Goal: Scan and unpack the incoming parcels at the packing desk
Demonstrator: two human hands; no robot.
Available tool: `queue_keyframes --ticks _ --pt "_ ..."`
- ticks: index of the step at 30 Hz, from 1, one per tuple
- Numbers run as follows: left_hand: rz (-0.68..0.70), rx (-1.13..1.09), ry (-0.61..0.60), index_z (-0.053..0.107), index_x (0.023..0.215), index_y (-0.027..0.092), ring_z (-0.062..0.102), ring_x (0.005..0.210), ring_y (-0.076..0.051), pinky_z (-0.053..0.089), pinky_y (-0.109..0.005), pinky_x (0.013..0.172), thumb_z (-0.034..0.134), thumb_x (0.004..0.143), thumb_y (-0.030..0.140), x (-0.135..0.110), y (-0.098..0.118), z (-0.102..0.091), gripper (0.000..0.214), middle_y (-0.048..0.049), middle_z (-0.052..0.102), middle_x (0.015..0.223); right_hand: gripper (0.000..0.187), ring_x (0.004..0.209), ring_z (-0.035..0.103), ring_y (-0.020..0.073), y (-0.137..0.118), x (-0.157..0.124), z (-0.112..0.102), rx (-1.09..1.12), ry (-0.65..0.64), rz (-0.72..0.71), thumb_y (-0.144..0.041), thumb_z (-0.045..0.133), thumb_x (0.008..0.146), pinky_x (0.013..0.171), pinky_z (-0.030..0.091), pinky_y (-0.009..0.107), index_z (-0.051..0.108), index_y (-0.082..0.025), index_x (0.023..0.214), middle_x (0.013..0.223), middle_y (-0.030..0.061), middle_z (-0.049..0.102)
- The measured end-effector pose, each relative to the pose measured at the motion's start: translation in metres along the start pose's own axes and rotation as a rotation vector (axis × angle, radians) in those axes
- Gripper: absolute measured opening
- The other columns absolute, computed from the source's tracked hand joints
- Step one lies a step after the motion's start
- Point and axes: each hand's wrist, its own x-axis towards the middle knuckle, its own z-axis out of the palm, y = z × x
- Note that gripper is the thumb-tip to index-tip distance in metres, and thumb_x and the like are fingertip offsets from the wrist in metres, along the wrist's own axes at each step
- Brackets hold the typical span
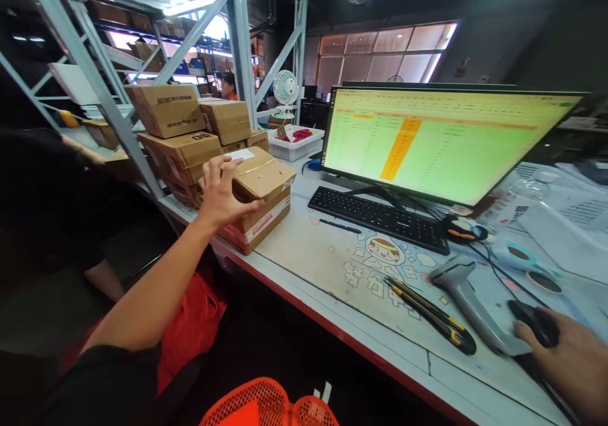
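My left hand (223,192) is at the near cardboard box (263,169) on the desk's left part, fingers spread and bent over its top and thumb along its near side. Whether the fingertips press on the cardboard I cannot tell. A white label and a red-and-white strip show on this box. At the lower right, my right hand (572,359) is wrapped round a black computer mouse (536,323). Beside that hand lies a grey barcode scanner (475,306). Left of the scanner is a yellow-and-black utility knife (430,312).
Stacked cardboard boxes (166,111) stand behind the near box. A monitor (441,141) with a spreadsheet, a keyboard (380,217) and a pen (339,226) occupy the desk. An orange basket (266,400) sits below its edge. Another person's arm (83,150) is at the left.
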Motion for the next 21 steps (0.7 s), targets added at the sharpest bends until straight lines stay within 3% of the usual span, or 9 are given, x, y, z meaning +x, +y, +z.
queue_keyframes --ticks 3,6,9,11,13,17,21 --pt "0.194 -0.08 0.014 0.046 0.146 0.029 0.034 0.143 -0.046 0.031 -0.064 0.116 0.091 0.055 0.052 -0.02 0.029 -0.014 0.105 -0.0161 0.04 0.15 0.071 0.134 0.05 0.0439 -0.041 -0.009 -0.035 -0.01 0.039 0.014 -0.065 0.035 0.085 0.118 0.036 0.052 0.049 -0.021 0.139 0.134 0.0298 0.059" --pt "0.372 -0.23 -0.041 0.042 0.147 0.032 0.024 0.149 -0.049 0.024 -0.068 0.119 0.093 0.051 0.049 -0.055 0.057 -0.01 0.11 -0.0148 0.038 0.15 0.07 0.138 0.049 0.0414 -0.078 -0.015 -0.062 -0.016 0.111 0.06 -0.066 0.033 0.086 0.117 0.037 0.051 0.054 -0.019 0.134 0.14 0.0275 0.058" --pt "0.438 -0.364 -0.185 0.041 0.146 0.032 0.016 0.151 -0.053 0.022 -0.071 0.118 0.093 0.05 0.049 -0.1 0.083 0.015 0.11 -0.0159 0.039 0.149 0.063 0.125 0.061 0.0364 -0.113 -0.02 -0.075 0.026 -0.079 0.18 -0.06 0.038 0.084 0.11 0.046 0.046 0.058 -0.021 0.129 0.13 0.0198 0.068" --pt "0.413 -0.438 -0.281 0.04 0.145 0.03 0.015 0.151 -0.054 0.025 -0.071 0.116 0.093 0.05 0.047 -0.131 0.096 0.035 0.11 -0.0176 0.039 0.148 0.062 0.117 0.066 0.0345 -0.135 -0.024 -0.074 -0.006 -0.302 0.207 -0.054 0.042 0.085 0.106 0.048 0.044 0.058 -0.02 0.134 0.124 0.0158 0.072" --pt "0.358 -0.492 -0.345 0.04 0.145 0.029 0.015 0.151 -0.055 0.029 -0.07 0.113 0.092 0.051 0.045 -0.157 0.105 0.052 0.109 -0.0188 0.038 0.148 0.066 0.119 0.066 0.0367 -0.153 -0.026 -0.068 -0.11 -0.435 0.194 -0.052 0.042 0.09 0.106 0.047 0.046 0.052 -0.017 0.145 0.128 0.0162 0.07" --pt "0.237 -0.531 -0.398 0.043 0.144 0.028 0.011 0.152 -0.053 0.027 -0.07 0.115 0.093 0.053 0.043 -0.189 0.113 0.064 0.105 -0.0189 0.036 0.149 0.071 0.128 0.06 0.0409 -0.173 -0.023 -0.054 -0.277 -0.473 0.217 -0.053 0.041 0.097 0.105 0.045 0.047 0.041 -0.014 0.156 0.139 0.0216 0.063" --pt "0.062 -0.643 -0.414 0.052 0.138 0.027 0.016 0.153 -0.049 0.026 -0.067 0.119 0.094 0.052 0.044 -0.193 0.115 0.056 0.096 -0.0165 0.038 0.15 0.066 0.12 0.064 0.0394 -0.182 -0.015 -0.046 -0.346 -0.46 0.177 -0.045 0.042 0.099 0.094 0.047 0.044 0.044 -0.007 0.152 0.133 0.0266 0.066"
